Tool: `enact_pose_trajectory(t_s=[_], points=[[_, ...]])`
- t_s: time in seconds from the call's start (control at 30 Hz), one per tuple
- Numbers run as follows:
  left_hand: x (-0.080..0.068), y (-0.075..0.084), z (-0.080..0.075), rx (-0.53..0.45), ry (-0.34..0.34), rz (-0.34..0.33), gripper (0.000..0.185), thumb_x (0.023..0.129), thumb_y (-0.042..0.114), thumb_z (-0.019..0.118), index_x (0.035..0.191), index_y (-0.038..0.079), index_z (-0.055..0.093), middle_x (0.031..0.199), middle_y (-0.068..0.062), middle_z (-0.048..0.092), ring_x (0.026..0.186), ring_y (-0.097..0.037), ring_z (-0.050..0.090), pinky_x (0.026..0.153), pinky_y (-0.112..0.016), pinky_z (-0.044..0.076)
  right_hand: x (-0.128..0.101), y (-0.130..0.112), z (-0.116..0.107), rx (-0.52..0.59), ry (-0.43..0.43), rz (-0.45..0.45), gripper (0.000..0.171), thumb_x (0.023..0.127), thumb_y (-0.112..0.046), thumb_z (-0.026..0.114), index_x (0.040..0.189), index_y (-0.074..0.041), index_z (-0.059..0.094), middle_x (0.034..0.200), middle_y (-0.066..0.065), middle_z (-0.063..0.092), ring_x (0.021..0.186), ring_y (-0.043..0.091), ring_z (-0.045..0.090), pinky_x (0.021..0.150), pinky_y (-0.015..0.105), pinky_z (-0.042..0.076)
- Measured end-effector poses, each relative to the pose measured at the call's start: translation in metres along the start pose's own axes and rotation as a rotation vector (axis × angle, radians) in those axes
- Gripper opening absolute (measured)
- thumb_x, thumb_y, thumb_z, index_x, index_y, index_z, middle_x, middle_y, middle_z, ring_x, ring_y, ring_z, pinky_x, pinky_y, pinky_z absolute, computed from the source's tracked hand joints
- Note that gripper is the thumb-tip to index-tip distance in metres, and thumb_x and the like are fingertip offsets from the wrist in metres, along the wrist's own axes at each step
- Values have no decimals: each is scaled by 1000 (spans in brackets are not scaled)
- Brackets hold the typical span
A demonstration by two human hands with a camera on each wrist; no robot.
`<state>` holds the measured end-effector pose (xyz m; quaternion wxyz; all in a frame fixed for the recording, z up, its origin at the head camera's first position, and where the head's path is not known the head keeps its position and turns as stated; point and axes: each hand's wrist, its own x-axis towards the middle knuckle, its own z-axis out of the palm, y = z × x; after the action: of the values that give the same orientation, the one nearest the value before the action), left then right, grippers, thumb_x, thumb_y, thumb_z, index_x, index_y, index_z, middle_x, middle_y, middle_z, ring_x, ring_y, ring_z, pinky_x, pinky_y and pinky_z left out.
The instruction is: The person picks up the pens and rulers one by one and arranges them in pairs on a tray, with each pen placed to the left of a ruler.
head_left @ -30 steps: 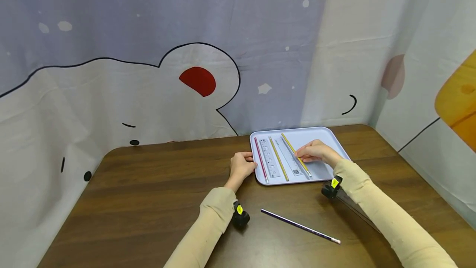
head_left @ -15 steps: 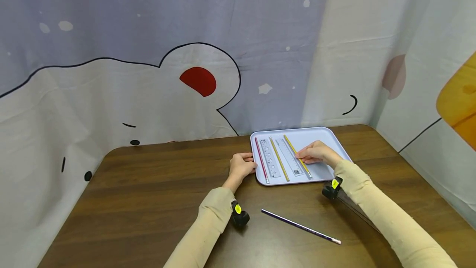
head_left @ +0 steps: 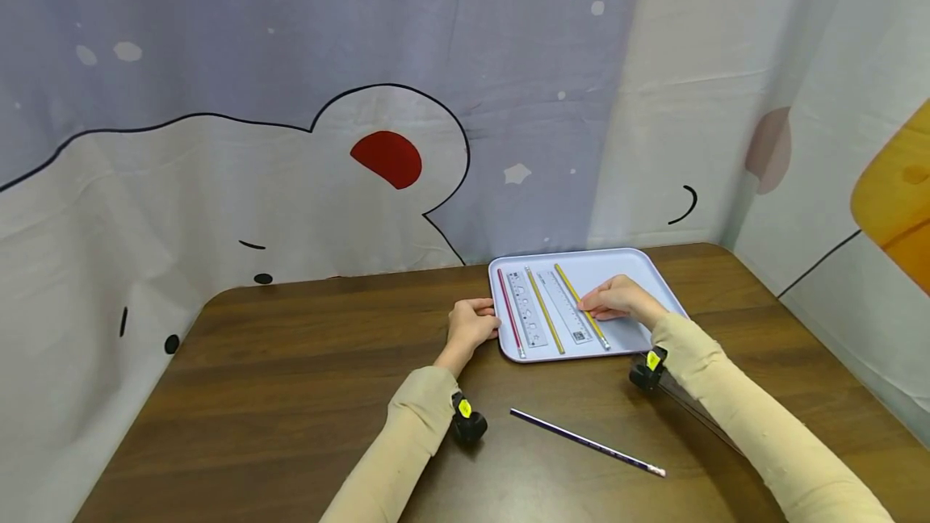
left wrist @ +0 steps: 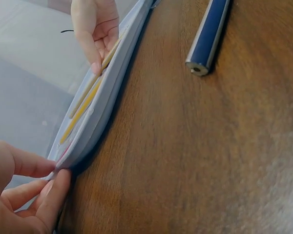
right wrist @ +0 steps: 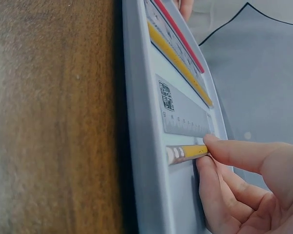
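Moving a yellow pencil [right wrist: 194, 151] clear of the plain ruler [head_left: 565, 307]

Pinching that pencil in the right hand [head_left: 616, 297], now holding it just beside the ruler instead of over its edge, so probably nearing a side-by-side layout on the tray [head_left: 617, 265]. Gripping the tray's rim between thumb and fingers of the left hand [head_left: 468, 325]. Counting one tray, two rulers including a stencil ruler [head_left: 526, 309], and four pencils: seeing two yellow and one red pencil [head_left: 511, 313] on the tray, one dark blue pencil [head_left: 587, 441] on the counter [head_left: 327, 386].
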<state>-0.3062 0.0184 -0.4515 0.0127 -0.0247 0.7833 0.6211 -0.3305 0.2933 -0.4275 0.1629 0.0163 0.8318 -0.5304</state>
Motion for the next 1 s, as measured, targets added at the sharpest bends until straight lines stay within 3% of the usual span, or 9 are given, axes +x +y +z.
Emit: enact_pose_trajectory(t_s=[0.1,0.33,0.53,0.7,1.0], points=[[1,-1,0,7,1,4,39,74,-9,65,113,-4,68,97,-17,72,65,-10,61,60,-25,61,-1,0,0,-14,0,-15,31,76,-17,79,95,6,71,67,-6,67,60,1,61,59,15,57],[3,-3,0,1,-11,8,39,74,-9,65,113,-5,67,96,-17,71,69,-13,66,61,-27,62,-6,-7,7,-57,78,27,38,83,-11,71,111,13,63,66,-10,65,60,-2,58,60,13,56],[3,-3,-2,-24,-18,27,37,73,-10,65,110,-6,68,89,-14,72,67,-15,68,59,-28,62,-6,-8,9,-63,87,26,38,83,-11,72,111,13,63,67,-10,65,60,-2,58,60,14,57],[4,-3,-2,-13,-14,-6,39,75,-9,65,114,-4,67,97,-17,72,70,-14,66,63,-28,62,-6,-9,9,-86,96,32,40,82,-12,73,111,13,63,66,-10,64,59,-3,58,60,13,56],[4,-1,-2,-21,-26,0,40,76,-10,66,115,-5,66,99,-19,71,68,-13,64,62,-27,62,-6,-8,10,-73,101,30,39,82,-11,74,111,13,63,64,-10,64,60,-2,59,60,14,57]])
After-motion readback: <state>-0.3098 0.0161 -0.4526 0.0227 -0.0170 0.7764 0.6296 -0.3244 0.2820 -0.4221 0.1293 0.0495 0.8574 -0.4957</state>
